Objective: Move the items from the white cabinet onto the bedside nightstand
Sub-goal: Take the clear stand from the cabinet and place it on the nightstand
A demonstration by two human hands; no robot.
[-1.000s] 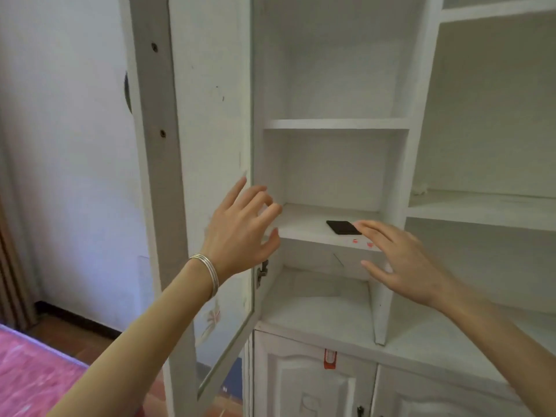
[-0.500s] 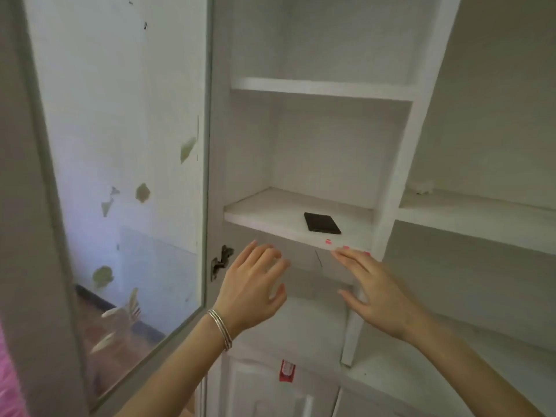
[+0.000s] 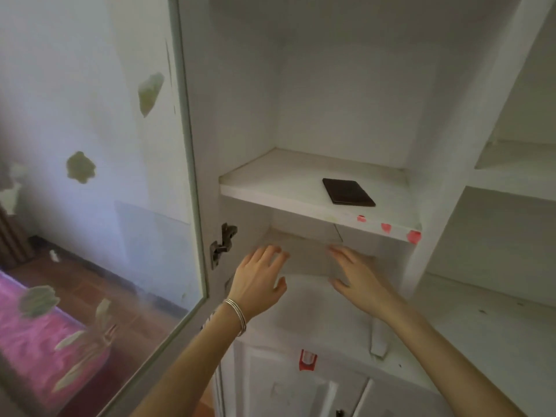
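Observation:
A flat dark brown wallet (image 3: 348, 192) lies on the middle shelf (image 3: 270, 182) of the white cabinet, toward the shelf's right front. Both hands are stretched out below that shelf, in front of the compartment underneath it. My left hand (image 3: 260, 281), with thin silver bangles on the wrist, has its fingers spread and straight. My right hand (image 3: 359, 281) is also open, fingers extended forward. Neither hand touches the wallet or holds anything. The nightstand is not in view.
The cabinet's glass door (image 3: 99, 182) stands swung open on the left, its hinge (image 3: 222, 243) near my left hand. Red stickers (image 3: 386, 228) mark the shelf's front edge. Lower cabinet doors (image 3: 285, 383) are shut. A pink bed cover (image 3: 33, 335) shows through the glass.
The view has closed in on the cabinet and tilted down. Both hands have dropped from shelf level to below the wallet's shelf, staying open and empty. The wallet has not moved.

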